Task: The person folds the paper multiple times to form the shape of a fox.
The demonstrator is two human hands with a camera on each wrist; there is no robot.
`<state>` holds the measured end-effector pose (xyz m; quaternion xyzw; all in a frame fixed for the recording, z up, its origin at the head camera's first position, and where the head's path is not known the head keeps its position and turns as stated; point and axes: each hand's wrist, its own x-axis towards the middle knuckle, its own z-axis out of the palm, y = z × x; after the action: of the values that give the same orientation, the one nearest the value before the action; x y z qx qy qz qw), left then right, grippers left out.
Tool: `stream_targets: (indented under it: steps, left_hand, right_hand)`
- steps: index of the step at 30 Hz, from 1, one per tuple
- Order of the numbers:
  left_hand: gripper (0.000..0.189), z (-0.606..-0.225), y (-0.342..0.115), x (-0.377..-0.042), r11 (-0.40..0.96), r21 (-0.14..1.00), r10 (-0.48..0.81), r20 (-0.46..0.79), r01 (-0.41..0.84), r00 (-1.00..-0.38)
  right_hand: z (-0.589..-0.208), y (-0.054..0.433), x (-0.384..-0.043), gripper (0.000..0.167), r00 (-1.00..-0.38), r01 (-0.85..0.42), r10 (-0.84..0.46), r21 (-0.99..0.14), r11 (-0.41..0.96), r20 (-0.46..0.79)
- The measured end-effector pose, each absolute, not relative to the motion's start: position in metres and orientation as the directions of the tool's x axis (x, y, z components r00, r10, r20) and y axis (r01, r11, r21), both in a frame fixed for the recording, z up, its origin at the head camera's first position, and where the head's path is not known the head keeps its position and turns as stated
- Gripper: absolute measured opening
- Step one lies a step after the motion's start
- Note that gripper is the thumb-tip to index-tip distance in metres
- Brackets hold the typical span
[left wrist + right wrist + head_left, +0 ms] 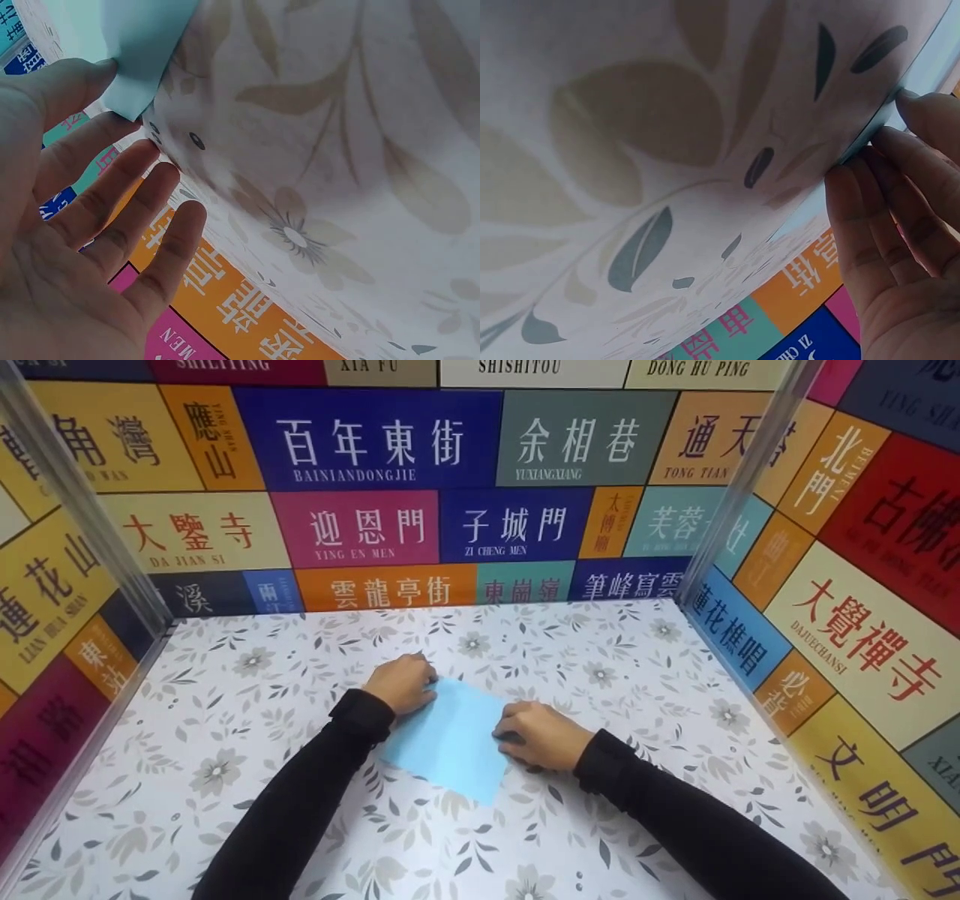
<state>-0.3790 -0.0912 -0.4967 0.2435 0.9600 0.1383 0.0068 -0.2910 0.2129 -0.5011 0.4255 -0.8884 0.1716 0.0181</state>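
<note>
A light blue square sheet of paper [450,742] lies turned at an angle on the flower-patterned tabletop. My left hand [403,684] is at its upper left corner. In the left wrist view, thumb and index finger of that hand pinch the corner of the paper [150,52], while the other fingers spread out loosely below. At the sheet's right side is my right hand [546,736]. Its thumb and fingertips [846,180] pinch the paper's edge in the right wrist view. Both wrists are in black sleeves.
The white tabletop [225,712] carries a grey and beige leaf print. Panels with coloured blocks of Chinese characters stand at the back [375,442], left [45,607] and right [862,637]. Clear strips [739,472] run along the panel corners.
</note>
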Motion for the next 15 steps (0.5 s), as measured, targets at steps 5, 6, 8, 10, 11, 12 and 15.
stream_targets:
  steps: [5,6,8,10,11,12,15]
  left_hand:
    - [0.031,-0.4951,-0.0903,-0.3794,0.837,0.305,0.463,0.05,0.455,-0.885]
    - [0.03,-0.4954,-0.0903,-0.3794,0.835,0.309,0.462,0.052,0.455,-0.885]
    - [0.028,-0.4958,-0.0901,-0.379,0.832,0.318,0.463,0.055,0.455,-0.885]
    - [0.027,-0.4967,-0.0901,-0.3791,0.828,0.328,0.462,0.062,0.455,-0.885]
    - [0.027,-0.4968,-0.0903,-0.3787,0.826,0.333,0.46,0.066,0.454,-0.885]
    - [0.027,-0.4967,-0.0902,-0.3782,0.824,0.339,0.459,0.068,0.453,-0.886]
    - [0.026,-0.4965,-0.0906,-0.3765,0.814,0.353,0.462,0.087,0.461,-0.883]
  right_hand:
    - [-0.5009,0.2128,-0.2911,0.02,-0.637,-0.762,-0.748,-0.294,0.577,0.185]
    - [-0.5008,0.2127,-0.2911,0.02,-0.637,-0.762,-0.749,-0.296,0.576,0.184]
    - [-0.5006,0.2129,-0.291,0.02,-0.636,-0.763,-0.75,-0.3,0.573,0.182]
    - [-0.5004,0.2132,-0.2909,0.02,-0.636,-0.761,-0.75,-0.308,0.571,0.181]
    - [-0.5003,0.2133,-0.2909,0.02,-0.638,-0.758,-0.749,-0.314,0.571,0.179]
    - [-0.5004,0.2137,-0.2909,0.02,-0.641,-0.755,-0.747,-0.32,0.572,0.177]
    - [-0.5015,0.2154,-0.2912,0.019,-0.651,-0.745,-0.738,-0.336,0.576,0.178]
